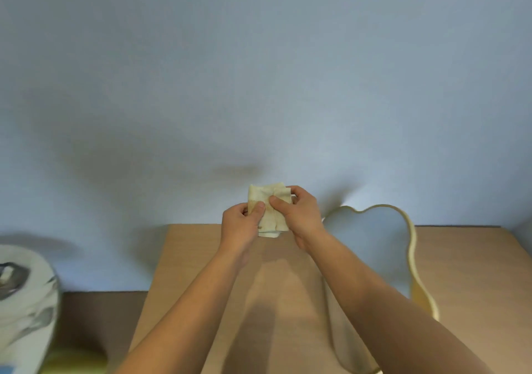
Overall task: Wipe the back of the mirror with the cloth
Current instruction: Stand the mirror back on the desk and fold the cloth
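Head view, looking down along both forearms, shows me holding the cloth point(269, 209) up off the table point(472, 261) with both hands, out in front of the pale blue wall point(259, 71). My left hand point(240, 224) pinches the cloth's lower left part, thumb pressed on the front of the fabric and fingers curled behind it; my right hand point(299, 215) pinches the right side the same way, thumb on the front near the middle fold. The cloth is cream, folded into a small pad with a brownish mark near the bottom, and neither hand touches anything else. The mirror point(371, 244) lies to the right of my hands and a little nearer to me, its wavy cream frame running from the far edge of the table back toward my right elbow, so its long axis points roughly away from me. My right forearm crosses in front of its left edge. I see its reflecting face turned up toward me, so I judge the back is not yet reachable: the mirror needs lifting or turning first. My right hand is clearly the nearer one to it, just beside its upper lobe, while my left is farther off across the cloth.
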`<state>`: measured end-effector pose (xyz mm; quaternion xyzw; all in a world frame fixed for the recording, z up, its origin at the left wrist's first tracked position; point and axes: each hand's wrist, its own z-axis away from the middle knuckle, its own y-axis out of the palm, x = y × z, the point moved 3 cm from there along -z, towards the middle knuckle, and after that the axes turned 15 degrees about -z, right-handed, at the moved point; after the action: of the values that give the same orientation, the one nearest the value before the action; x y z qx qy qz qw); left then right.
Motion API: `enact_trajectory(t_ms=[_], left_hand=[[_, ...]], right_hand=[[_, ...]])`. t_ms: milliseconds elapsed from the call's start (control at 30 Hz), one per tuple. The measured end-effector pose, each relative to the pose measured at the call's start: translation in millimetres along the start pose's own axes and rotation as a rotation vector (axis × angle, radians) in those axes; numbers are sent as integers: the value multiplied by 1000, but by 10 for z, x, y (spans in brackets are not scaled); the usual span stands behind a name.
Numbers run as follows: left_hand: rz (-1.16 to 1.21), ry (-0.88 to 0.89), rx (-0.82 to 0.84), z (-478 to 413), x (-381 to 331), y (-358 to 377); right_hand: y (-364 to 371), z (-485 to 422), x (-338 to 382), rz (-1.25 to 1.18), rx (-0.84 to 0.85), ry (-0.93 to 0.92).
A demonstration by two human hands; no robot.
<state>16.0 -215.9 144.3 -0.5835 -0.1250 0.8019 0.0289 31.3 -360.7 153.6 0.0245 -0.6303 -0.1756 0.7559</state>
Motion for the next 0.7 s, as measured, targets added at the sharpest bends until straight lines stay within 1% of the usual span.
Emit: enact_trajectory(t_ms=[100, 200, 300, 400, 600, 700], left_hand=[[-31, -37, -46, -347, 301, -459], [-83, -92, -83, -636, 758, -857], [-95, -177, -93, -840, 1271, -1143], [-119, -254, -102, -1036, 1688, -1344], [-195, -304, -86, -1382, 2273, -1503], [-313, -280, -108, -1556, 2388, -1592]], right_hand=[[523, -175, -385, 92, 46, 21], [946, -301, -918, 161, 85, 89], [1235, -373, -1495, 241, 104, 163], [1468, -460, -1947, 363, 132, 193], [1713, -650, -2607, 484, 56, 176], [1829, -752, -2810, 542, 43, 167]])
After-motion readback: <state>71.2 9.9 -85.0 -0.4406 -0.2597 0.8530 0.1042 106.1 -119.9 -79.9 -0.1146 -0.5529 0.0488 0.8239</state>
